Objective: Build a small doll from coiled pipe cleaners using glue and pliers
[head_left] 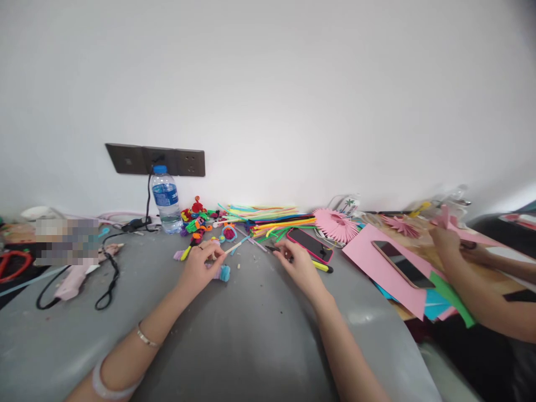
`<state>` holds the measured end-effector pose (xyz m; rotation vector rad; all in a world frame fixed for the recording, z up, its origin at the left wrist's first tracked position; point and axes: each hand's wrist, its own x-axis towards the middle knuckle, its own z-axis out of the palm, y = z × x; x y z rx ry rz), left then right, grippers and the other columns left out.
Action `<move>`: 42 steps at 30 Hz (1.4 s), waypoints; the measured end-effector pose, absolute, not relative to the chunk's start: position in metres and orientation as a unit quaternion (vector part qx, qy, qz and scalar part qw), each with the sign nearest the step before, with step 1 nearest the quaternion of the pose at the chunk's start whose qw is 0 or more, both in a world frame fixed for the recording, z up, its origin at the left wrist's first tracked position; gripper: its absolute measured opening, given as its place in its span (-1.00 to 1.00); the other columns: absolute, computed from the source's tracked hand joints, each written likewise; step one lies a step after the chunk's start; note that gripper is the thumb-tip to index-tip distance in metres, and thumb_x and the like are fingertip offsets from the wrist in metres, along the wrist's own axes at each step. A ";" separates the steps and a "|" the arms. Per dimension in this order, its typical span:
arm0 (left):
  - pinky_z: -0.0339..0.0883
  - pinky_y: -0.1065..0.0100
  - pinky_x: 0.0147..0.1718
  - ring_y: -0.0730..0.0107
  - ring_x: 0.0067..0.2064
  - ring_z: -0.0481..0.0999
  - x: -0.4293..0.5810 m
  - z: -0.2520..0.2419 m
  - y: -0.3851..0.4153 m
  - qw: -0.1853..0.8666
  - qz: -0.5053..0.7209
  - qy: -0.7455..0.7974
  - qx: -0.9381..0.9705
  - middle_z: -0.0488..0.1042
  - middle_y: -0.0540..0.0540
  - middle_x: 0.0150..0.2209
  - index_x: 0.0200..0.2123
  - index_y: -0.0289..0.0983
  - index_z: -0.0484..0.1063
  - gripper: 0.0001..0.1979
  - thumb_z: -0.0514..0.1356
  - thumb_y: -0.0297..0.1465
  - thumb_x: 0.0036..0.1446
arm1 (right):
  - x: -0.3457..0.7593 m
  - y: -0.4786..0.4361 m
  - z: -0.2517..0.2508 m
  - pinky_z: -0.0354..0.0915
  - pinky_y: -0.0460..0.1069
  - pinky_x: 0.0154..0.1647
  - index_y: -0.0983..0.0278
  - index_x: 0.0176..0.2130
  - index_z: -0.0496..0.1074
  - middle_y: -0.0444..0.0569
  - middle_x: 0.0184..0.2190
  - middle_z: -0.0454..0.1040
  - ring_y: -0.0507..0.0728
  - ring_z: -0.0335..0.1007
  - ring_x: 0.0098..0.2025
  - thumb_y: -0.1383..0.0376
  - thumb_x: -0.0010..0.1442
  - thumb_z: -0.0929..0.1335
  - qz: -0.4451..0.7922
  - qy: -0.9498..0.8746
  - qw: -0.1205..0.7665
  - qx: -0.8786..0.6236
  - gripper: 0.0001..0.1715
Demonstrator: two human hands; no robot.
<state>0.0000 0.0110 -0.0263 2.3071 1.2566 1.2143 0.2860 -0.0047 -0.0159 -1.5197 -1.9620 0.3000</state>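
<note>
My left hand (204,262) is closed in a pinch around a pale pipe cleaner (237,245) that sticks out to the right. A fuzzy blue and purple piece (223,273) lies beside that hand's fingers. My right hand (299,265), also closed, has a small dark pointed tool (271,248) at its fingertips; its kind is hard to make out. Beyond both hands lie a bundle of colourful pipe cleaners (280,225) and a pile of small fuzzy twisted figures (196,220). A pink-edged phone (310,245) and a yellow pen (321,267) rest near my right hand.
A water bottle (166,204) stands by the wall socket (154,160). A pink corded device (73,282) and red scissors (14,265) are at left. At right, a phone (402,263) lies on pink paper (368,251); another person's hands (446,245) work with paper beyond it.
</note>
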 end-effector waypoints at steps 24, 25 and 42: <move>0.23 0.31 -0.26 0.34 -0.36 0.44 0.014 -0.025 0.002 0.116 0.424 0.460 0.772 0.46 0.00 -0.48 -0.52 -0.22 0.35 -0.80 0.16 -0.41 0.17 | 0.328 -0.083 0.009 0.25 0.02 -0.28 0.25 -0.15 0.29 -0.04 -0.35 0.42 0.18 0.36 -0.31 0.25 0.13 0.26 0.274 -0.656 0.106 -0.695 -0.75; 0.23 0.30 -0.24 0.33 -0.36 0.44 0.015 -0.024 0.000 0.119 0.422 0.459 0.773 0.47 0.00 -0.47 -0.52 -0.22 0.35 -0.80 0.16 -0.41 0.16 | 0.321 -0.087 0.015 0.26 0.00 -0.31 0.23 -0.18 0.29 -0.07 -0.37 0.41 0.16 0.35 -0.33 0.20 0.15 0.26 0.332 -0.661 0.128 -0.661 -0.78; 0.15 0.35 -0.33 0.40 -0.40 0.40 0.024 -0.018 -0.011 0.125 0.410 0.421 0.800 0.39 0.04 -0.50 -0.54 -0.24 0.28 -0.78 0.13 -0.46 0.16 | 0.254 -0.084 0.014 0.12 -0.10 -0.46 0.24 -0.38 0.20 -0.19 -0.48 0.28 0.02 0.23 -0.44 0.37 0.07 0.27 0.426 -0.713 0.121 -0.543 -0.92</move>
